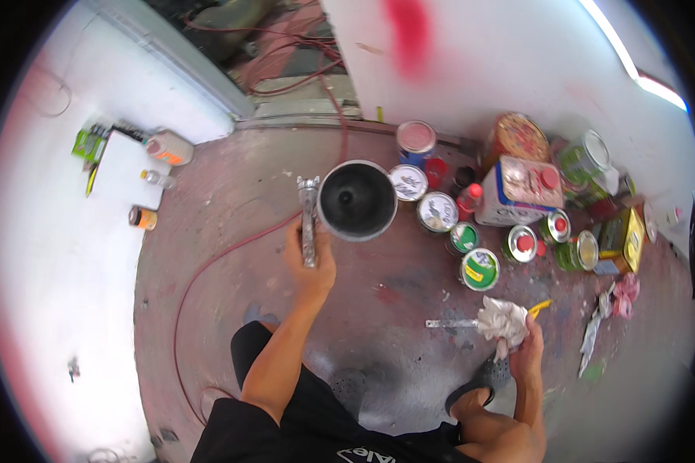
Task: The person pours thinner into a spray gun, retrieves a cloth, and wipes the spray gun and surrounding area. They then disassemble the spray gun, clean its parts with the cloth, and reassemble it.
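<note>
My left hand (310, 258) is closed around the handle of a metal spray gun (309, 220). The gun's round cup (374, 202) faces up uncovered, with a dark inside and a small knob or hole at its bottom. Lower on the right, my right hand (527, 351) grips a crumpled white rag (503, 320) together with a yellow-handled tool (540, 308). From the rag's left side sticks out a flat metal strip (449, 324); whether it belongs to the yellow handle is hidden by the cloth. A wide gap separates the two hands.
Several paint cans (438, 212), a white jug with a red cap (521, 193) and a yellow tin (622, 239) crowd the floor by the wall. A red hose (208, 266) curves across the floor at left. Bottles (170, 147) stand at the far left. Rags (625, 295) lie right.
</note>
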A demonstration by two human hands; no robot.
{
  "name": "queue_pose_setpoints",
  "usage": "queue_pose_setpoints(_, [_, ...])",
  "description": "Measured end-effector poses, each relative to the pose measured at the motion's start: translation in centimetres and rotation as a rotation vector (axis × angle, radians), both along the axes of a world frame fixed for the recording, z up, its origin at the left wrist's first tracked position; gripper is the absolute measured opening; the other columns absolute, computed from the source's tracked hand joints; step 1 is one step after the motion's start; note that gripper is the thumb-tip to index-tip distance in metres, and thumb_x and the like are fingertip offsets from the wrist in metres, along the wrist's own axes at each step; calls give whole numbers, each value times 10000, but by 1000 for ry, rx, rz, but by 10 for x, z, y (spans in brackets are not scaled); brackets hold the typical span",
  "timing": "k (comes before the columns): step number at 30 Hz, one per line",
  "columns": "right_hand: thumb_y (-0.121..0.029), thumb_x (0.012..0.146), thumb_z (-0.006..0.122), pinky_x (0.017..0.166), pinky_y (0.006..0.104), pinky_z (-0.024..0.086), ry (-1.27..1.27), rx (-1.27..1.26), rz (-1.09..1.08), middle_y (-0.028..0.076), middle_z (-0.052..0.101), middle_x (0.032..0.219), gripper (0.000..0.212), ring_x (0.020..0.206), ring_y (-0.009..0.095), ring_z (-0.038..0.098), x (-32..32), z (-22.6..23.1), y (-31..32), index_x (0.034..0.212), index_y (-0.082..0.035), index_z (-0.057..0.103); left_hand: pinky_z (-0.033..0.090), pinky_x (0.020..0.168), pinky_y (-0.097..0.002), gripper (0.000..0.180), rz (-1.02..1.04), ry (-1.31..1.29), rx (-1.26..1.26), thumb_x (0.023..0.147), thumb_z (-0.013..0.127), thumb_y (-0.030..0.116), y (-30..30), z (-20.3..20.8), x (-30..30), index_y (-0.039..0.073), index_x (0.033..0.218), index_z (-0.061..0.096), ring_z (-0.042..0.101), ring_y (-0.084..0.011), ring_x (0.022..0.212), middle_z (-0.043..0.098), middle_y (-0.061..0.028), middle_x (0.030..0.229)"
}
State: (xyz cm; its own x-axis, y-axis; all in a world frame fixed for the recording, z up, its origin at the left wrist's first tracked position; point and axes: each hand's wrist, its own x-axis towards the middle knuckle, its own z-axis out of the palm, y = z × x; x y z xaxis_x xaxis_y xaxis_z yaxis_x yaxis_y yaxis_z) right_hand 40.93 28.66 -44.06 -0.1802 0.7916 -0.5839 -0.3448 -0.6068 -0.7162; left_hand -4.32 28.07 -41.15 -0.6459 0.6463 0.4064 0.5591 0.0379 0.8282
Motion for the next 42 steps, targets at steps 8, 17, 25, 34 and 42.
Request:
queue_pose_setpoints(8, [-267, 1119, 562, 1228, 387, 404, -35, 318, 219, 119, 645, 1522, 620, 1399, 212, 601, -13, 48, 14, 1669, -8, 439, 567, 893, -322, 360, -519, -137, -105, 1051, 711, 87, -23, -20, 73, -45, 1381, 651, 733, -201, 959, 763, -143, 1117])
queue_pose_setpoints(17, [-326, 1172, 585, 1219, 313, 380, 172, -191, 471, 21, 575, 1598, 555, 1420, 128, 514, -25, -2, -11, 1658, -68, 512, 573, 748, -376, 393, -1082, -101, -447, 947, 834, 70, -63, -32, 166, -12, 1290, 661, 744, -323, 835, 722, -183, 1013])
queue_pose_setpoints(25, [-405, 1147, 631, 943, 333, 541, -168, 96, 567, -1, 788, 1103, 419, 1024, 132, 676, 9, -55, -48, 1318, -53, 782, 595, 804, -425, 417, -1262, -183, -706, 951, 845, 140, -54, -51, 175, -6, 1298, 666, 771, -389, 916, 744, -217, 1061])
queue_pose_setpoints(34, [-583, 1092, 651, 695, 357, 574, -324, -358, -245, 56, 753, 826, 577, 737, 169, 724, 89, -92, -73, 1005, -27, 779, 555, 1002, -449, 467, -1003, 148, -928, 1026, 782, 253, -33, -114, 127, -11, 1390, 656, 725, -428, 1174, 739, -211, 1287])
queue_pose_setpoints(42, [-435, 1116, 681, 883, 338, 619, -113, -152, -373, 111, 791, 1111, 441, 980, 173, 773, 81, -52, -57, 1233, -13, 730, 553, 1021, -428, 496, -865, -67, -993, 1059, 759, 324, -8, -116, 119, -9, 1417, 677, 748, -371, 1167, 767, -230, 1261])
